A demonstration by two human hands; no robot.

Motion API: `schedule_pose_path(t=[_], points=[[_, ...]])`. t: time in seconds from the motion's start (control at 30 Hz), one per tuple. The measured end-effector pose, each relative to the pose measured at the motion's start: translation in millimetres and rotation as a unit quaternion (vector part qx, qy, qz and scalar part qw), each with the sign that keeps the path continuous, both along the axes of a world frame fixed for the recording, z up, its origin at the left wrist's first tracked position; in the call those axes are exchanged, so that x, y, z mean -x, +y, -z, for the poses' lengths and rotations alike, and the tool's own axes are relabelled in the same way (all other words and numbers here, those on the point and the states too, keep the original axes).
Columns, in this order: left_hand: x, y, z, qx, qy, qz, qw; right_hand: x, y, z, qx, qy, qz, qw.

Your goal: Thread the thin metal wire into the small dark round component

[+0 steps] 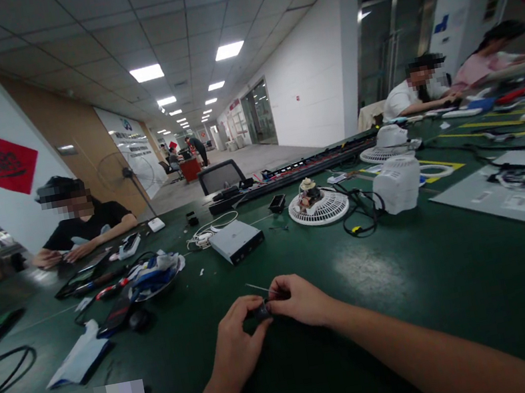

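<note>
Above the dark green table [408, 272], my left hand [239, 336] pinches a small dark part [262, 310] between thumb and fingers. My right hand [301, 299] is closed right beside it, its fingertips touching the part. A thin metallic rod [259, 288] sticks out up and to the left from the right hand's fingers. Fine detail of the small part is too small to make out. Beyond the hands lies a white and black box-shaped device [237, 240].
A white fan grille with a motor [319, 205], a white housing [397, 185] and black cables stand beyond my hands. At left are a cloth-filled bowl [155, 276], tools and a blue packet [80, 356]. A grey board [521, 198] lies right. People sit across the table.
</note>
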State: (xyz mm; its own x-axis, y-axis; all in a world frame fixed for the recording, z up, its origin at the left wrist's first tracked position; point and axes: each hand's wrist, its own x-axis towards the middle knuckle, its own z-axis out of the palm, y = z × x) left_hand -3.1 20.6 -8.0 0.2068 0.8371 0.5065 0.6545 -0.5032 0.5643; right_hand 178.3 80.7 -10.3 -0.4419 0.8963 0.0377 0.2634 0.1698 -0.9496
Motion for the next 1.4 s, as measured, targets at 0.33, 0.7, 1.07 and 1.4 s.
schedule_pose_path(t=[0.33,0.7,1.07,1.4], points=[[4.5,5.0,1.8,0.024,-0.011,-0.117,0.993,-27.1,-3.1,-31.5,-0.325,-0.283,0.0,0.902],[7.9,5.7,5.0,0.002,0.008,-0.076,0.997,-24.9,-6.5,-37.0,-0.391,-0.322,-0.016,0.862],[3.7,2.1,0.4,0.022,0.037,-0.044,0.998,-23.4,-9.3,-35.1,-0.394,-0.312,-0.016,0.864],[1.1,-0.8,-4.1,0.031,0.052,-0.052,0.997,-21.2,-11.8,-33.8,-0.346,-0.327,-0.022,0.879]])
